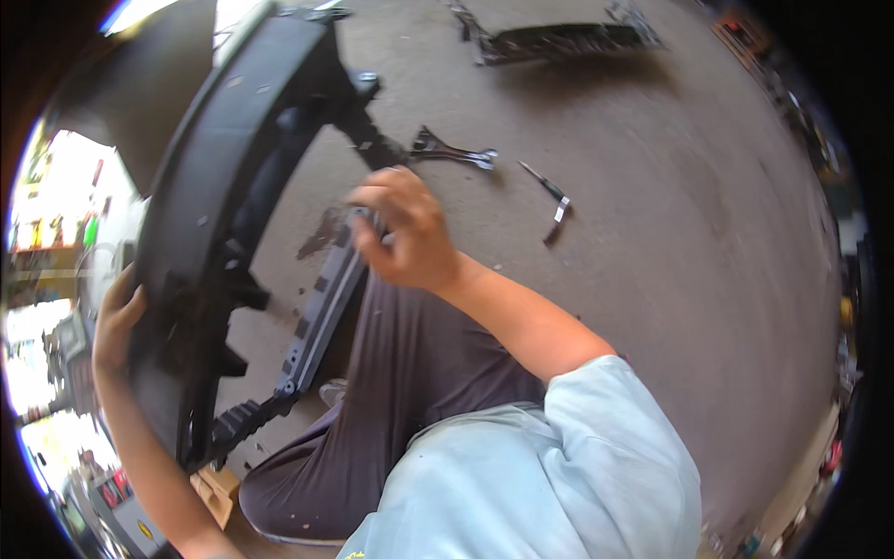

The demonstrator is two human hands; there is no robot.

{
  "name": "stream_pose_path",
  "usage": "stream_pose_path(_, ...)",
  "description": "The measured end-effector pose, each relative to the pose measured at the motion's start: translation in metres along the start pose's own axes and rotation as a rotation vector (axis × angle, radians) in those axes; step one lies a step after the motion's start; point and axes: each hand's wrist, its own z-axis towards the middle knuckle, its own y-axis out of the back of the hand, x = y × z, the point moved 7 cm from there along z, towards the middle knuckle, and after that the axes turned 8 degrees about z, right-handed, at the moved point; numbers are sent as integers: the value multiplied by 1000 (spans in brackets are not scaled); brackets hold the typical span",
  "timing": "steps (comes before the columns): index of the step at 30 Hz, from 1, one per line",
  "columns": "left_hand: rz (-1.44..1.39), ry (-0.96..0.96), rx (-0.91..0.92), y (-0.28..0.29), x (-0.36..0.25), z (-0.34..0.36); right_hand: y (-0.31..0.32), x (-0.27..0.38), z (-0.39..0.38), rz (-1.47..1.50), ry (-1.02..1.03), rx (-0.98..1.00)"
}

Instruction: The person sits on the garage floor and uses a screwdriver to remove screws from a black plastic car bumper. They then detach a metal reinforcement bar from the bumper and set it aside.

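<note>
A large black plastic car front-end frame point(200, 205) stands tilted on my left, over my folded legs. My left hand point(119, 321) grips its outer edge, thumb in front, with the other fingers partly hidden behind. Along its inner side runs a grey metal crossbar point(326, 303), attached near the lower end by a dark bracket. At the bar's upper end my right hand point(400, 228) has its fingers curled and closed, slightly blurred. Whatever lies between those fingertips is too small or hidden to make out.
Several wrenches point(456, 152) lie on the concrete floor beyond my right hand. To their right is a screwdriver point(545, 184) with a dark handle. Another dark car part point(563, 42) rests farther off. A tan box point(216, 494) sits low on the left, by the frame's lower end.
</note>
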Motion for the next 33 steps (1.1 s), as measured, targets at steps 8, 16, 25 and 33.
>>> stream_pose_path(8,19,36,-74,59,72,10,356,-114,-460,-859,-1523,-57)
stream_pose_path(16,-124,79,-80,53,71,2,431,6,-561,-1225,-1761,-211)
stream_pose_path(25,-80,101,-84,45,65,2,303,-27,-548,-845,-1669,490)
stream_pose_path(33,563,-209,-562,12,-8,-9,247,-24,-580,-706,-2006,755)
